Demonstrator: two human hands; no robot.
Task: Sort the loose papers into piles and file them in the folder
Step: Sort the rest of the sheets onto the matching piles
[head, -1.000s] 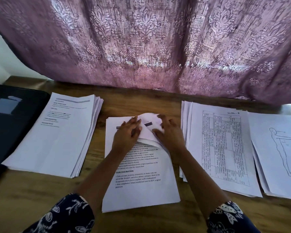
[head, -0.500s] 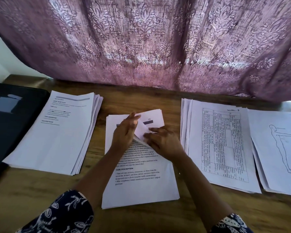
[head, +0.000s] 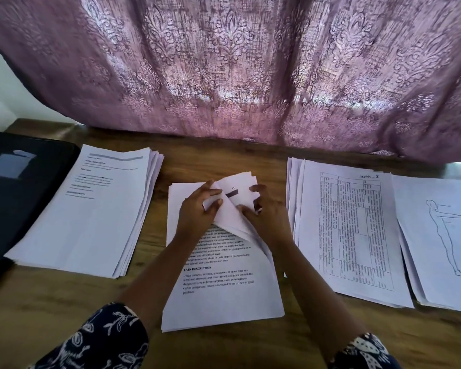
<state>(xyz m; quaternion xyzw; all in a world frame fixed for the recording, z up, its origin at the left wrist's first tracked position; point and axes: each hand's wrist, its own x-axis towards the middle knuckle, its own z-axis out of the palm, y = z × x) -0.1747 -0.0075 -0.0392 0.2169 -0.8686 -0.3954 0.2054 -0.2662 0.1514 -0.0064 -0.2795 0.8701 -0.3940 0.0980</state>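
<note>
1. The left hand (head: 197, 213) pinches the upturned top sheet (head: 243, 182) of the middle pile (head: 224, 296), its fingers (head: 212, 193) curled round the sheet's edge.
2. The right hand (head: 269, 222) grips the same sheet's right side with its fingers curled.
3. The black folder (head: 14, 209) lies at the far left of the counter (head: 224, 161), touching the left pile (head: 91, 214).

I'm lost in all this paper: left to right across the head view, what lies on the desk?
Black folder, text pile, middle pile, grid-table pile, body-outline pile.
</note>
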